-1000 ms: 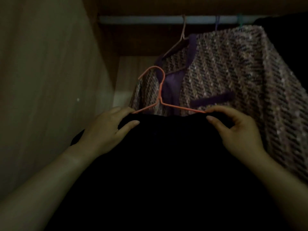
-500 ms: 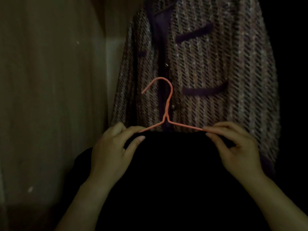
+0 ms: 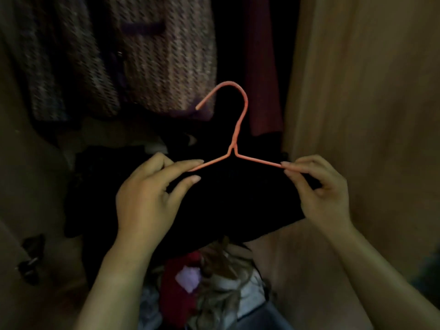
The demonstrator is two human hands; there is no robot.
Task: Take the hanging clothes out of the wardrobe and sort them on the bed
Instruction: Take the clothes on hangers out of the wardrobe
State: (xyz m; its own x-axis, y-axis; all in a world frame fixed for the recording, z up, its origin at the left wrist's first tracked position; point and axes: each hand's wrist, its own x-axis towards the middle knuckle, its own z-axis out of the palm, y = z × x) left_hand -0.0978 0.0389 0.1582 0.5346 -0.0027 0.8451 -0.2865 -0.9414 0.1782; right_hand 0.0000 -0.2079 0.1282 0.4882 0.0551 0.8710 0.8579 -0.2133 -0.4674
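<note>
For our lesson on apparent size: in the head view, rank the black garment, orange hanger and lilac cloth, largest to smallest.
1. black garment
2. orange hanger
3. lilac cloth
Garment and hanger are held nearer the camera, so true sizes stay unsure.

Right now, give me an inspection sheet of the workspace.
surface: bed not in view
job's things: hanger carrying black garment, hook free, held about level; tweed jacket and dark red garment hang behind
clutter: heap of clothes below; dark clip-like thing at left, unclear
grippers: left hand and right hand each pinch one hanger shoulder
cables: nothing seen
surroundings: wooden panel at right; dim light
</note>
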